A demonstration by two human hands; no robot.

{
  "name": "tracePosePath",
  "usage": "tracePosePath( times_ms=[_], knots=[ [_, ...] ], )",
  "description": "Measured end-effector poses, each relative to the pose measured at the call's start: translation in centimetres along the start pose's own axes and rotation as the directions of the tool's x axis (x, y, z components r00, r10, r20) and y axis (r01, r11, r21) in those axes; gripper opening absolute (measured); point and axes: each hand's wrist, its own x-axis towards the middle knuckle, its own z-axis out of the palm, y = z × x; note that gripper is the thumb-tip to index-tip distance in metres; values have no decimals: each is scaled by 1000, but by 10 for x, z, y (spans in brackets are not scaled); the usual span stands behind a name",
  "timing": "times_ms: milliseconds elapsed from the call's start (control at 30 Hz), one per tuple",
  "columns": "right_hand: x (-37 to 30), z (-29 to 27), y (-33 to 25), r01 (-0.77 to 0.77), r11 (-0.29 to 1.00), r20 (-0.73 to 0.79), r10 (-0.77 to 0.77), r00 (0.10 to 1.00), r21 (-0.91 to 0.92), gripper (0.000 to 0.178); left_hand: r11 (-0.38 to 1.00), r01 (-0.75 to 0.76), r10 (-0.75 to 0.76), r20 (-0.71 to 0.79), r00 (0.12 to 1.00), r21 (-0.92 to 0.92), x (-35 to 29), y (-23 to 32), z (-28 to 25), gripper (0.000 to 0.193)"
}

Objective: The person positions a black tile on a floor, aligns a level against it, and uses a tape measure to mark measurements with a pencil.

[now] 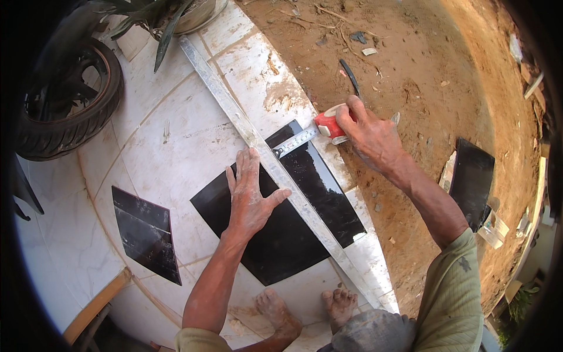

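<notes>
At far left a motorcycle wheel [67,97] lies on the tiled floor, with a small dusty black tile piece [146,234] well apart from it. Next comes the left hand [249,196], flat and unclenched, thumb splayed wide from the fingers, grasping nothing; it presses over a large glossy black tile [278,240], fingertips and thumb tip against a metal straightedge [282,172]. This bar lies across the tile, its long axis slanting from the plant pot [198,16] at upper left to the lower right, past the feet. The right hand [372,138] is closed around a red tape measure [329,123] at the tile's right edge; its blade points left and slightly downward over the tile to the bar. A slim black curved object [350,76] lies just beyond that hand; farther right, another black tile [472,179] rests on the dirt.
</notes>
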Motion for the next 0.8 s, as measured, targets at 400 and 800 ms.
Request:
tracePosePath(
  times_ms=[400, 800],
  knots=[
    [1, 3, 1, -1, 1000, -9, 1, 1000, -7, 32, 1000, -14, 14, -1, 1000, -22, -1, 0, -1, 111],
    [0, 2, 1, -2, 1000, -125, 5, 992, 23, 21, 1000, 13, -12, 31, 999, -16, 3, 7, -2, 110]
  ],
)
